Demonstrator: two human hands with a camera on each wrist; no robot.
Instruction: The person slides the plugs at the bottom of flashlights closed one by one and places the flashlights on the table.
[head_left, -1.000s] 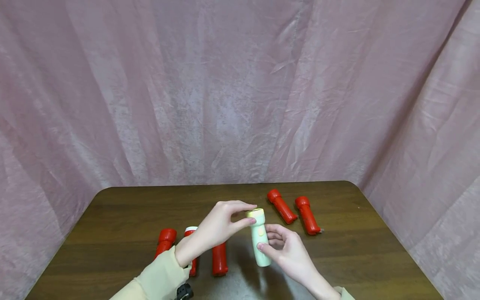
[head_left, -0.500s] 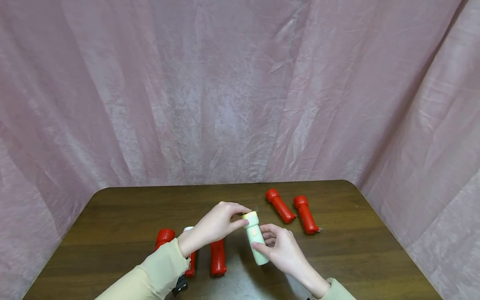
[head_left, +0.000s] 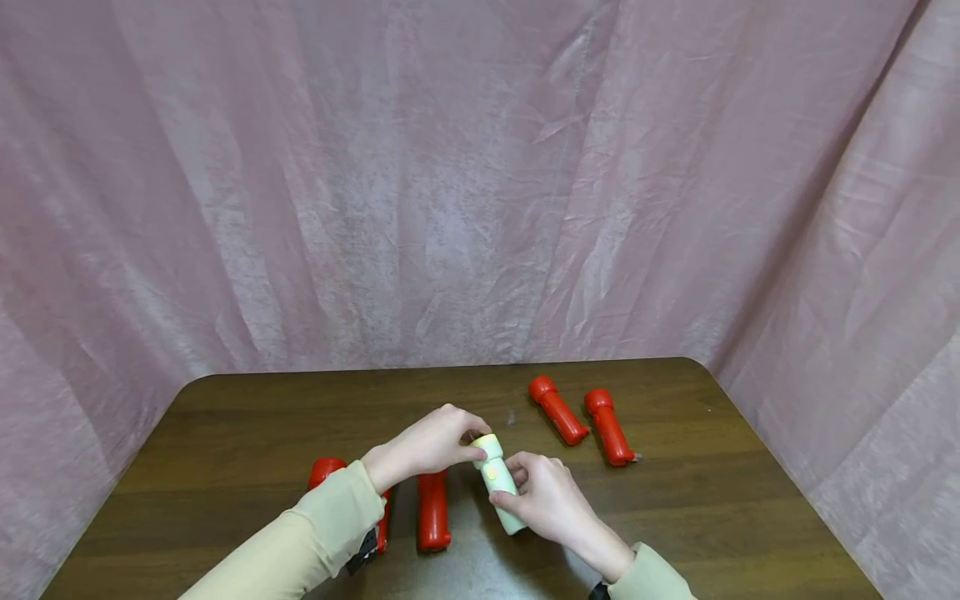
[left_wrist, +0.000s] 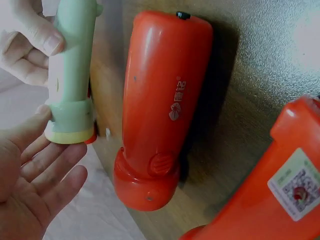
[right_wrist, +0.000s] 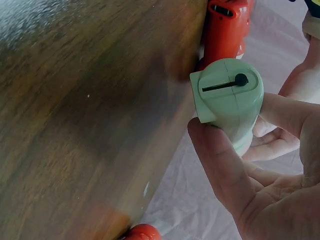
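Note:
A pale green flashlight (head_left: 497, 483) with a yellow rim is held above the table, its head tilted toward the left. My left hand (head_left: 431, 442) pinches the head between thumb and fingers, as the left wrist view shows at the flashlight's yellow ring (left_wrist: 72, 137). Lower down, my right hand (head_left: 551, 504) grips the body, thumb on the near side and fingers behind. The right wrist view looks onto the flashlight's tail end (right_wrist: 227, 90), which has a dark slot. Below my left hand lies a red flashlight (head_left: 432, 512).
Two more red flashlights (head_left: 555, 410) lie side by side toward the back right of the wooden table (head_left: 300, 417). At the left, another red flashlight (head_left: 325, 469) is partly covered by my left sleeve (head_left: 322, 521). A pink curtain (head_left: 450, 183) hangs behind the table.
Both hands have carried the green flashlight a little left and nearer, and its head leans further left than before. The grip of each hand stays on the same part.

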